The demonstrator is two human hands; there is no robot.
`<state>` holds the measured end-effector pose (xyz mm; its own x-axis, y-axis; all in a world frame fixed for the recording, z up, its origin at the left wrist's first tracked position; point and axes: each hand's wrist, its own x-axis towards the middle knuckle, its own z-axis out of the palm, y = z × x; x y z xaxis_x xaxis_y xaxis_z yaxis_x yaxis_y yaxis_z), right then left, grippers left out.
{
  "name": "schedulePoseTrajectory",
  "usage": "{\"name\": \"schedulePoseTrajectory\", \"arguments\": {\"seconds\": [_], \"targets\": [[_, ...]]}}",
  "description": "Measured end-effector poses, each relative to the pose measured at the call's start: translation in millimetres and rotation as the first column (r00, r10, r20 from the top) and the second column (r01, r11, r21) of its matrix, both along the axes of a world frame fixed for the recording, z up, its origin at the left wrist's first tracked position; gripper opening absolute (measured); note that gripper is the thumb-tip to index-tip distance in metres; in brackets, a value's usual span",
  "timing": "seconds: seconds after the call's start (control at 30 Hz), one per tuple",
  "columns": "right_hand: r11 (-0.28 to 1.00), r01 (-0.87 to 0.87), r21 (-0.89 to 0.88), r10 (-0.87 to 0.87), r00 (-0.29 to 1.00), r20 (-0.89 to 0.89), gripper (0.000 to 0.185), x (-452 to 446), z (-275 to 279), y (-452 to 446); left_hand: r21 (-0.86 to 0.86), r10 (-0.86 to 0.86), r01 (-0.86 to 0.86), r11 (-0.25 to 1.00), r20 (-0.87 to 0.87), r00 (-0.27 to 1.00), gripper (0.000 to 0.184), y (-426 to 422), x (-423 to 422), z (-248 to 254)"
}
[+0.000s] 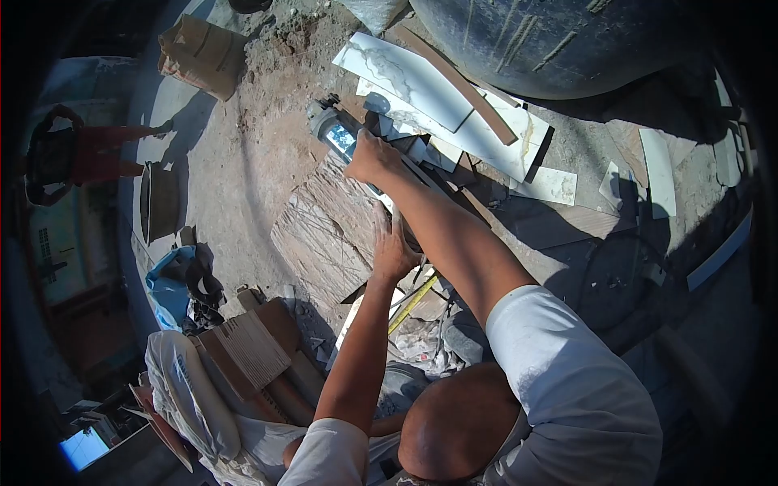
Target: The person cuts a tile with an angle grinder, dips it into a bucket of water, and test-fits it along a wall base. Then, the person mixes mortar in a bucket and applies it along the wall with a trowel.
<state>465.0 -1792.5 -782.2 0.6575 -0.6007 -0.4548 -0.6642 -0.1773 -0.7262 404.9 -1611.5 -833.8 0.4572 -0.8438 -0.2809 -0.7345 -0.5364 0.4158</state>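
My right hand is wrapped round a grey and blue power tool, whose front end points to the upper left. Just below it, my left hand presses on the right side of a scored stone or wooden block, fingers pointing up toward the tool. A pale strip lies under the fingertips; what they grip, if anything, is hidden. A yellow measuring tape stretches out below my left hand.
White marbled tile pieces and a brown strip lie beyond the tool. A large dark tank stands at the top right. Cardboard and sacks are at lower left. A person stands far left.
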Motion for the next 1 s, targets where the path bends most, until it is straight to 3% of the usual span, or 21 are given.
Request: {"name": "schedulePoseTrajectory", "arguments": {"seconds": [0.77,1.0], "targets": [[0.999,-0.037,0.013,0.037,0.996,-0.081,0.064,-11,15,1,-0.067,0.021,-0.024,0.997,-0.042,0.999,0.119,-1,4,2],[1.000,-0.019,0.002,0.019,0.999,-0.026,0.067,-20,2,6,-0.135,0.051,-0.056,0.989,-0.040,0.998,0.139,4,6,-5]]}}
